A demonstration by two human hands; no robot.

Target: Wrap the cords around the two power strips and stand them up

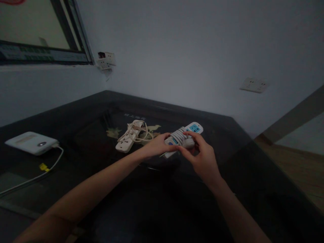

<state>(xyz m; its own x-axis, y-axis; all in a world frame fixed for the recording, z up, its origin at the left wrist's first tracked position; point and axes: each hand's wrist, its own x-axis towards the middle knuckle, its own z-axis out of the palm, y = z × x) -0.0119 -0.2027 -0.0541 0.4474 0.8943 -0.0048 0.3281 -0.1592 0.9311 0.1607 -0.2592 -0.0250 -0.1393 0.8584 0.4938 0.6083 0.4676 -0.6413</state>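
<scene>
Both hands meet at a white power strip (199, 127) with blue socket faces, tilted over the dark table. Its grey cord (179, 135) is wound several times around the middle. My left hand (160, 144) grips the strip's near-left end between thumb and fingers. With thumb and fingers closed, my right hand (199, 152) holds the cord's pale plug (187, 143) against the windings. To the left, a second white power strip (126, 141) lies on the table, its thin cord (136, 133) looped loosely over it.
The glossy black table (157, 202) carries a printed leaf pattern (113, 132). At far left sits a white box-shaped device (31, 143) with a white cable (57, 162) bearing a yellow tag (44, 167). Wall sockets (253, 85) are on the right; a loose socket panel (104, 64) hangs near the corner.
</scene>
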